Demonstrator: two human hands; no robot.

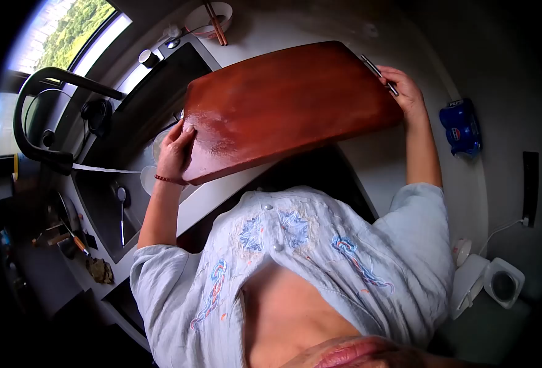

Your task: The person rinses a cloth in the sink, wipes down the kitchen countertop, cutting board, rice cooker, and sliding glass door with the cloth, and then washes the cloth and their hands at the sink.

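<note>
A large reddish-brown wooden board (289,101) is held up in front of my body, its left part wet and shiny. My left hand (176,149) grips its left end, thumb on the top face, with the other fingers hidden beneath. At the right end, my right hand (401,87) closes on the metal handle (379,75) fixed to the board's edge. The board's left end reaches over the edge of the dark sink (102,184), where water (108,169) runs from the black tap (53,161).
In the sink lie a spoon (122,211) and partly hidden round dishes (150,179). A bowl (197,21) with chopsticks (216,23) stands beyond the board. On the right are a blue pack (461,127) and a white appliance (469,285). A knife (81,245) lies left of the sink.
</note>
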